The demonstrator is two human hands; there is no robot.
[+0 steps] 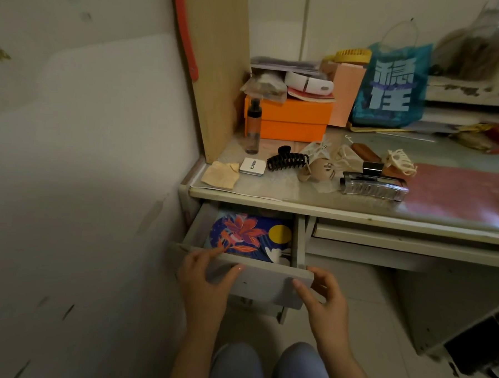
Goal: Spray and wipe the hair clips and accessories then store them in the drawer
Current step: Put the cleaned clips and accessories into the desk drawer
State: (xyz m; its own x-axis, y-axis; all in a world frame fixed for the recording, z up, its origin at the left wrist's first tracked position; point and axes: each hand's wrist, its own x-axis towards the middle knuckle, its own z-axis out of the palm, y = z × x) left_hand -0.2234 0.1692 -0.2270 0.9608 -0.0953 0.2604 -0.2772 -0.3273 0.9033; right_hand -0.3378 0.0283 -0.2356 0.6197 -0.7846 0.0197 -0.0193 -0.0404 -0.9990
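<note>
Here the drawer is gripped at its front panel by both hands, low in the centre of the frame: the left hand is curled round the panel's left end, fingers over the top edge and thumb on the face, and the right hand is pinched round the right corner. The drawer is drawn partly out from under the desk, and a flower-printed box or book is seen inside it.

The step in hand is judged to be the handling of the drawer; whether it is being pulled out or pushed in cannot be told. The accessories are all laid on the desktop, above the drawer: a black claw clip, a beige clip, a clear rectangular clip and a cream claw clip. The spray bottle is stood at upper centre-left, with a yellowish cloth near the desk's left corner. Next, one hand would have to be freed and raised to the bottle or a clip.

The drawer's back is hidden under the desktop. The pale items between the beige and cream clips are tangled and hard to make out. Whether any clip has been wiped cannot be told.
</note>
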